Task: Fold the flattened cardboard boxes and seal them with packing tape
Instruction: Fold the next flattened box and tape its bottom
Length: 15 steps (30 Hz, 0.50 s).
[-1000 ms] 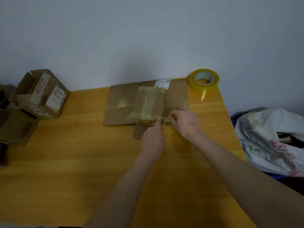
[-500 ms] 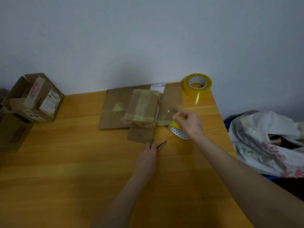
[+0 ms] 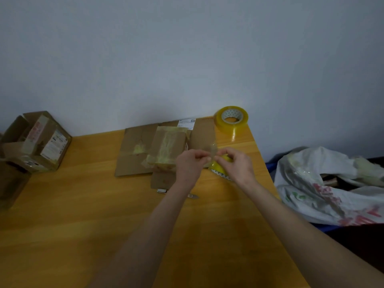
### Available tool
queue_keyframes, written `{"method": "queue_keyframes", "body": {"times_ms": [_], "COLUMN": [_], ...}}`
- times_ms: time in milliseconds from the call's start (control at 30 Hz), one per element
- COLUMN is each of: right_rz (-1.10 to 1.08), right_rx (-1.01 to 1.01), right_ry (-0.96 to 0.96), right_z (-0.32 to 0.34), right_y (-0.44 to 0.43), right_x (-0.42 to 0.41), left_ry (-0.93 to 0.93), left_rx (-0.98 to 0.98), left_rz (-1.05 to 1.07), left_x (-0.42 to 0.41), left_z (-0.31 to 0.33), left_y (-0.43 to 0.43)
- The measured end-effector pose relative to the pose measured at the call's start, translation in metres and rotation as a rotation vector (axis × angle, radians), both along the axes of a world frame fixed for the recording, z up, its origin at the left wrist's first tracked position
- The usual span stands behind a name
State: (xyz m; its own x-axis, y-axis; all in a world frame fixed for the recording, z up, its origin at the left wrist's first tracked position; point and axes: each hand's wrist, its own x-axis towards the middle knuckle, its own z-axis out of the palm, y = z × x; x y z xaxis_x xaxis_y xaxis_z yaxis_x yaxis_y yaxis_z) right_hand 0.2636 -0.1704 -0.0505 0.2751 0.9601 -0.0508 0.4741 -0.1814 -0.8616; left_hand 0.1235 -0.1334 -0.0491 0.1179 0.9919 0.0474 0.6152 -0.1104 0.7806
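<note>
A flattened cardboard box (image 3: 137, 150) lies at the table's far edge, with a small taped box (image 3: 168, 148) on top of it. My left hand (image 3: 190, 165) and my right hand (image 3: 236, 165) meet just right of the small box and pinch a clear strip of tape (image 3: 212, 151) between their fingertips. Under my right hand a yellow tape roll (image 3: 218, 168) with a patterned core is partly hidden. A second yellow tape roll (image 3: 231, 119) stands at the far right corner. A small metal cutter (image 3: 162, 191) lies on the table by my left wrist.
The wooden table (image 3: 83, 215) ends at the wall behind. A folded, taped cardboard box (image 3: 37, 140) sits at the far left, with more cardboard (image 3: 10, 183) beside it. Right of the table lies a white plastic bag (image 3: 332, 183) with red print.
My left hand let go of the cutter, which now lies on the table, and rose to meet my right hand. Both hands now pinch the tape strip pulled from the roll.
</note>
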Motion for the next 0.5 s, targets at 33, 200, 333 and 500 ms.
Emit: {"method": "queue_keyframes", "body": {"times_ms": [33,200,333,500], "right_rz": [0.004,0.021,0.067,0.149], "right_rx": [0.001,-0.022,-0.012,-0.049], "right_ry": [0.01,0.007,-0.106,-0.477], "right_z": [0.0,-0.001,-0.001,-0.04], "right_y": [-0.001,-0.01,-0.013,-0.027], "right_x": [0.002,0.01,0.011,0.013], "left_ry": [-0.009,0.025,0.079,0.151], "left_rx": [-0.009,-0.029,0.002,0.2], "left_rz": [0.0,-0.032,-0.04,0.013], "left_x": [0.003,0.011,0.011,-0.028], "left_z": [0.001,-0.003,-0.008,-0.019], "left_y": [0.0,0.004,0.0,-0.018]}}
